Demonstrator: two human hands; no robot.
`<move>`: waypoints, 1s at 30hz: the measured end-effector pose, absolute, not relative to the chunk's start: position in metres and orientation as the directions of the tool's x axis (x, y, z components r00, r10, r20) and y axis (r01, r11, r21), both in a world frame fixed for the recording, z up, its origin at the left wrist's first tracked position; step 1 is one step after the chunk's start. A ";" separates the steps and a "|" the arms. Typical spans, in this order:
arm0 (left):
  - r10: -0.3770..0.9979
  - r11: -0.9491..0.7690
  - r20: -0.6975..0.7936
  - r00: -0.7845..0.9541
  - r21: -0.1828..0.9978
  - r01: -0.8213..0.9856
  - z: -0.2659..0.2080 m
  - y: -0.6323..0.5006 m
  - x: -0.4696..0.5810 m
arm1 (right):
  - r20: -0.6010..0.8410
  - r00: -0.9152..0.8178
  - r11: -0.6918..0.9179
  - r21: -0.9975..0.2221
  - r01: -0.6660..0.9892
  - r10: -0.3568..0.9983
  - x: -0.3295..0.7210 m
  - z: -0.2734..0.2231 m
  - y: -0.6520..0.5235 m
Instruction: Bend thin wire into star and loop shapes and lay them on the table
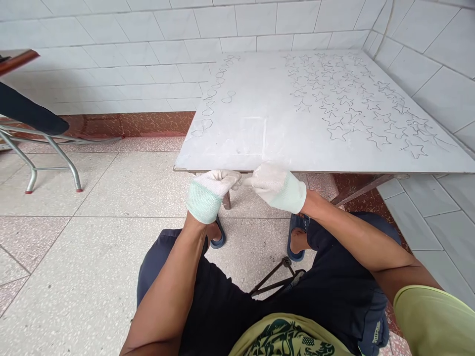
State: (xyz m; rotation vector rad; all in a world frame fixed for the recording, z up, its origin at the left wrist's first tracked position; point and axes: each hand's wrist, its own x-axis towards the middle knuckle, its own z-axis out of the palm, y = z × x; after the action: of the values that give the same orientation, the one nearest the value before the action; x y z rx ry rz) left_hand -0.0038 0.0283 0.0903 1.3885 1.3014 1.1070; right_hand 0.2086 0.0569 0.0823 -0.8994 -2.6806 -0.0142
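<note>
My left hand (216,190), in a white knitted glove with a pale green cuff, is closed in a pinch at the front edge of the white table (178,160). Facing it, my right hand (276,187) wears a matching glove and is also pinched. Their fingertips nearly meet. Whatever sits between the fingers is too thin or hidden to make out. On the tabletop lie many thin star-shaped wire outlines (338,133) at the right. Small looped wire outlines (208,111) form a column along the left side.
A white tiled wall (163,54) stands behind the table, and another rises at its right. To the left are a metal-legged stool (55,165) and a person's dark-clothed leg (29,111). Dark folding-frame legs (274,279) show between my knees, above the speckled floor (92,247).
</note>
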 end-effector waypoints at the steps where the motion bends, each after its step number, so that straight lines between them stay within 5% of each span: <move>1: 0.999 -0.040 0.033 0.039 0.983 0.180 0.089 0.029 -0.005 | 0.283 -0.745 0.794 -0.127 0.595 0.604 0.208 0.082 0.059; 7: 0.999 -0.036 0.035 0.012 0.995 0.094 0.083 0.037 -0.016 | 0.263 -0.720 0.759 -0.347 0.551 0.642 0.214 0.094 0.060; 14: 0.998 -0.061 0.059 0.022 0.990 0.131 0.090 0.037 -0.021 | 0.230 -0.699 0.721 -0.398 0.568 0.677 0.218 0.102 0.058; 20: 0.992 -0.006 -0.027 0.123 0.967 0.256 0.092 0.034 -0.016 | 0.205 -0.745 0.753 -0.380 0.537 0.635 0.217 0.097 0.060; 30: 0.970 0.075 -0.108 0.220 0.985 0.153 0.087 0.033 -0.008 | 0.280 -0.737 0.785 -0.135 0.605 0.615 0.216 0.096 0.054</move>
State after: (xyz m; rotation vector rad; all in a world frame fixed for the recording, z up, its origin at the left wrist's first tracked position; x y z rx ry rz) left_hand -0.0077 0.0333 0.0867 1.3431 1.1811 0.9008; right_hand 0.2156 0.0544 0.0960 -0.9372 -2.6671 0.0495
